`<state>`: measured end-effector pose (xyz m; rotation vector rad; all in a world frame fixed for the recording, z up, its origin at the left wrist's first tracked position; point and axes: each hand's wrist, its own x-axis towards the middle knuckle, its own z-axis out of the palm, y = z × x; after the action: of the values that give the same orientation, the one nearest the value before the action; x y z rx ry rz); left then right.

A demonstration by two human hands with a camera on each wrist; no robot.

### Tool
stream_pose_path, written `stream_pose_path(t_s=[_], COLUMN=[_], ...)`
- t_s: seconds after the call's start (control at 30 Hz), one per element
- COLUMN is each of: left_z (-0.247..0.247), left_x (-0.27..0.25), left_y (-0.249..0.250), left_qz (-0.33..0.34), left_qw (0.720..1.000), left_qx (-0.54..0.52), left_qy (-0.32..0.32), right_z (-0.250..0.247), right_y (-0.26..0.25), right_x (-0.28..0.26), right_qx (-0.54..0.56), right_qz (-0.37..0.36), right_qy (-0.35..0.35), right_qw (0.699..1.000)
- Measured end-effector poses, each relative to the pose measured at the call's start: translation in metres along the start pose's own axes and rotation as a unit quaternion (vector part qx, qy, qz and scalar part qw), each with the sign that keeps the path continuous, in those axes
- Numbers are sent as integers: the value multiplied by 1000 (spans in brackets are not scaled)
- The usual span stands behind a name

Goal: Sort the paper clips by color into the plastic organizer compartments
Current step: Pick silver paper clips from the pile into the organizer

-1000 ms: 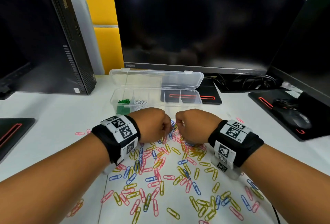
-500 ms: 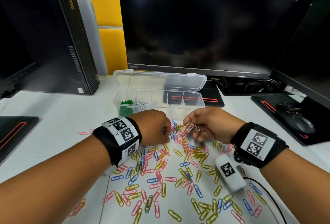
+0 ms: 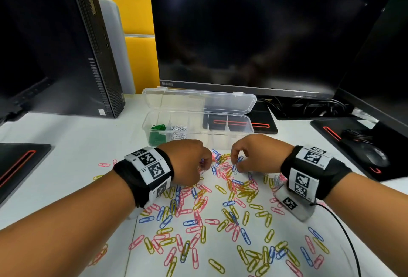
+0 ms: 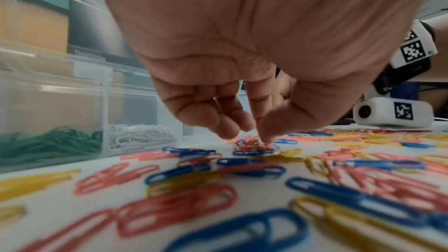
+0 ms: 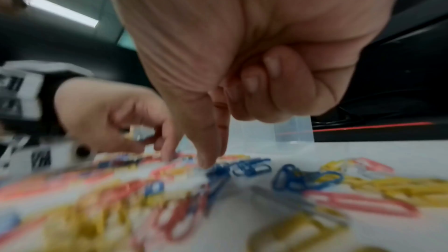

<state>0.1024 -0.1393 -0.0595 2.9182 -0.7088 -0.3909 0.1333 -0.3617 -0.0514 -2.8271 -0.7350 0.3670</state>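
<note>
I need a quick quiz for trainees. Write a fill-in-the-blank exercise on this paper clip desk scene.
1. The leftmost compartment of the plastic organizer holds ____ paper clips.
2. The compartment right beside it holds ____ paper clips.
3. The organizer's lid is ____.
4. Besides pink and yellow, the loose clips on the desk, where both hands, left and right, work, are ____.

Missing words: green; white; open; blue
</note>
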Motion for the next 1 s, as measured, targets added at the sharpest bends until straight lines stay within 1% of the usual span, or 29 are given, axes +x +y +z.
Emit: stream_pose_path(t_s=[0.1,0.17,0.23,0.3,0.37,0.47,0.5,0.53,0.57,0.63,0.67,0.7,0.73,0.77,0.8,0.87,0.93,0.97,1.0], left_z=[0,1,1,2,2,1,2,2,3,3,3,3,4,4,5,6,5,4,3], left_x=[1,1,1,2,4,5,6,6,7,7,7,7,7,7,7,7,6,6,7], left_y=[2,3,1,0,-1,0,-1,-2,-2,-3,-3,-3,-3,-2,-2,-3,-5,-6,-8], left_qz=[-1,1,12,27,30,3,-5,-10,-15,-23,-21,-17,-15,-12,-11,-9,-17,-27,-39], left_qw=[1000,999,999,999,999,998,998,998,998,998,999,999,999,999,999,998,998,998,997], left_qx=[-5,4,8,8,16,11,9,13,18,13,10,10,14,17,22,28,14,6,1], left_qy=[29,48,46,26,18,56,66,65,58,49,48,49,47,46,46,49,57,62,68], right_z=[5,5,3,1,-2,-3,-1,1,3,3,1,-1,-2,-3,-3,0,3,4,4], right_y=[-2,0,1,2,5,9,11,14,16,21,21,21,20,19,18,16,13,11,7], right_x=[4,5,3,0,-4,-7,-8,-7,-7,-7,-7,-7,-6,-4,-2,3,6,7,7], right_qx=[-26,-19,9,72,160,261,304,367,449,615,670,703,717,717,704,645,575,525,450], right_qz=[1,4,9,9,13,29,36,42,43,22,7,-4,-8,-1,15,50,72,76,75], right_qy=[-19,-32,-51,-62,-69,-89,-92,-92,-93,-119,-137,-151,-157,-154,-139,-101,-80,-74,-64], right_qw=[999,999,999,995,985,961,948,925,887,779,729,695,679,679,696,756,811,844,888])
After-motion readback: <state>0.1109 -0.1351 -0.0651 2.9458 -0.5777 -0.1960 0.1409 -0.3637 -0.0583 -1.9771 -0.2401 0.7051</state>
